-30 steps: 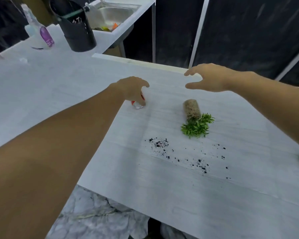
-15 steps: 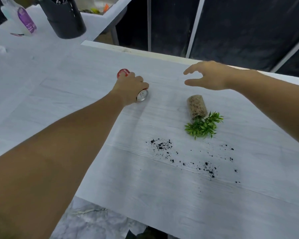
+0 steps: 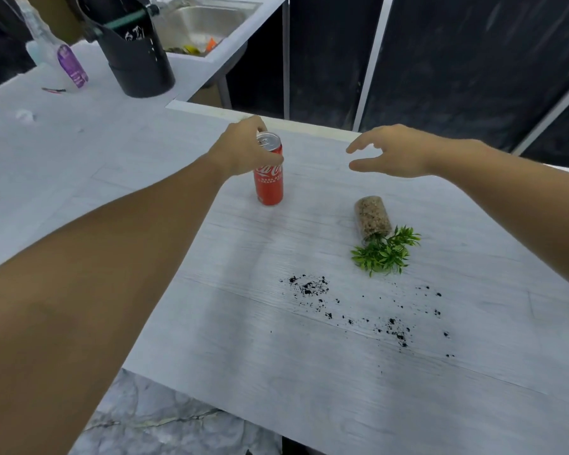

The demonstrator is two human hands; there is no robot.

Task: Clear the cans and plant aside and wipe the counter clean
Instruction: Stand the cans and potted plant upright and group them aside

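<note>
A red soda can [image 3: 269, 178] stands upright on the white counter [image 3: 230, 339], and my left hand [image 3: 243, 149] grips its upper part from the left. My right hand [image 3: 395, 152] hovers open above the counter to the right of the can, holding nothing. Below that hand a small plant [image 3: 383, 252] lies on its side, its pebble-filled glass pot [image 3: 372, 216] pointing away from me and its green leaves toward me. Dark soil crumbs [image 3: 312, 287] are scattered over the counter in front of the plant.
At the back left stand a black bucket [image 3: 138, 60], a clear spray bottle with a purple label [image 3: 69, 64] and a steel sink [image 3: 204, 24]. The counter's far edge runs just behind my hands, with dark panels beyond. Marble floor [image 3: 151, 421] shows below the near edge.
The can lay on its side under my left hand; now it stands upright in that hand. My right hand has stayed hovering above the plant.
</note>
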